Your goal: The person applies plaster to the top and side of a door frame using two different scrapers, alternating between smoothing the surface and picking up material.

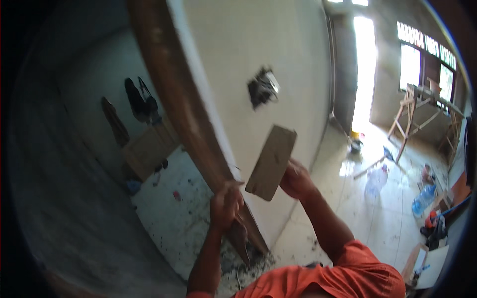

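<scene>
My right hand [296, 180] is closed behind a flat rectangular plastering float [272, 163], whose tan, smeared face shows; its handle is hidden. The float is tilted in front of the pale plastered wall [223, 54]; I cannot tell whether it touches. My left hand [226, 204] is closed beside the brown wooden door frame [186, 109], near the wall's edge. A thin brown strip [242, 237] shows just below that hand, and whether the fingers grip it is unclear. Above the float, an electrical box with loose wires [263, 88] sits in the wall.
Through the doorway on the left, a wooden panel [150, 149] leans by a wall with hanging clothes [136, 99]. Dark debris [258, 260] lies at the frame's foot. To the right stand a wooden trestle [410, 116], a bucket [356, 146] and a blue water bottle [424, 199].
</scene>
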Demonstrator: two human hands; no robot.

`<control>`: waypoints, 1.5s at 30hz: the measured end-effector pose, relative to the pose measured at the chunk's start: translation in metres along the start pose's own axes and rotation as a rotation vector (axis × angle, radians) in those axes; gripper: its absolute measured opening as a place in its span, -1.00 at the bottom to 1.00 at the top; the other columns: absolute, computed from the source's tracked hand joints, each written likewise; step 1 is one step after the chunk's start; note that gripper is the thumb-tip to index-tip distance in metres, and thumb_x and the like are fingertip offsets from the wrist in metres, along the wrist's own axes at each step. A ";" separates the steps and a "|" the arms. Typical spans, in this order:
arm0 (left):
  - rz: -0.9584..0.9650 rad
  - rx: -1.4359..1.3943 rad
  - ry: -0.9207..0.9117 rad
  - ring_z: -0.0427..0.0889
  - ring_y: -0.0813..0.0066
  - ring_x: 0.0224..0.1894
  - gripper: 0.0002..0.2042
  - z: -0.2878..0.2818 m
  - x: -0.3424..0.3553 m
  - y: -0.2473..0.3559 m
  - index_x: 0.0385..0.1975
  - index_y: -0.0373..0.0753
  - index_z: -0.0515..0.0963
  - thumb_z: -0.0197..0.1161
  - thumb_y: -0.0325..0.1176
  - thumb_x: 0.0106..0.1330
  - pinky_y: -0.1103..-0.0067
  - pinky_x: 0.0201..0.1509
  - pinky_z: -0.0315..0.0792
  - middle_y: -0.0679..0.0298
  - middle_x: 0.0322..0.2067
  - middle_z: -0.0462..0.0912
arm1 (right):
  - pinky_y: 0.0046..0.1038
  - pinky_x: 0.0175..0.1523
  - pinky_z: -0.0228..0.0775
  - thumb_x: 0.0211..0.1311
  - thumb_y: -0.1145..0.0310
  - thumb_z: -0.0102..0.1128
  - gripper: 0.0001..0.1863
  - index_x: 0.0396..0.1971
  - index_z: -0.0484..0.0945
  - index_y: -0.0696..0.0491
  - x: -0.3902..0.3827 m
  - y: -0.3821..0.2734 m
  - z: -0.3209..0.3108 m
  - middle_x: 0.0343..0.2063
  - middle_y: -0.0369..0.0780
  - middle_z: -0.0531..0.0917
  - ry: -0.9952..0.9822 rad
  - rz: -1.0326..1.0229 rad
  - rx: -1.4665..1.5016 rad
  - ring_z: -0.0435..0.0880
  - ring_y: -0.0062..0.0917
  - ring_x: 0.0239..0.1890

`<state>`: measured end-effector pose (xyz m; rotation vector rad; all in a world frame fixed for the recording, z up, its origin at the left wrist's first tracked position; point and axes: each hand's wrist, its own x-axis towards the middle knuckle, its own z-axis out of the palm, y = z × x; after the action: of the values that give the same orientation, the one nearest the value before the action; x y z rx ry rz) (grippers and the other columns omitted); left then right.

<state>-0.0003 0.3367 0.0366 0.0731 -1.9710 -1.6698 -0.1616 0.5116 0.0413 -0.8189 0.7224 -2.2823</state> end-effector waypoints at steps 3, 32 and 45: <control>-0.013 -0.113 -0.190 0.22 0.79 -0.76 -0.55 0.040 0.040 -0.005 -0.12 -0.35 0.56 -0.12 -0.05 0.57 0.74 -0.71 0.07 0.42 -0.67 0.44 | -0.38 0.11 0.46 0.48 0.25 0.03 -0.62 0.12 0.44 0.19 0.003 -0.022 -0.036 -0.01 -0.17 0.59 -0.063 -0.207 -0.718 0.61 -0.41 0.00; 0.623 -0.088 0.543 0.69 0.44 -0.26 -0.70 0.119 0.070 0.005 0.05 -0.40 0.30 0.13 -0.39 0.46 0.55 -0.23 0.58 0.12 -0.18 0.59 | -0.30 -0.08 0.47 -0.15 0.19 0.54 -0.28 0.04 0.53 0.25 -0.085 -0.003 0.001 0.03 0.02 0.51 -0.400 -0.670 -1.492 0.52 -0.20 0.02; 0.710 -0.081 0.446 0.52 0.52 -0.18 -0.70 0.113 0.056 0.012 0.07 -0.36 0.22 0.03 -0.51 0.38 0.57 -0.16 0.46 0.18 -0.13 0.42 | -0.55 -0.48 0.35 0.20 0.40 0.21 -0.80 -0.31 0.66 0.24 -0.104 0.035 -0.039 -0.45 -0.24 0.58 0.353 -0.630 -1.140 0.56 -0.55 -0.46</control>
<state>-0.0929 0.4194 0.0599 -0.2390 -1.3642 -1.1362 -0.1107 0.5700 -0.0454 -1.2482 2.3050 -2.4555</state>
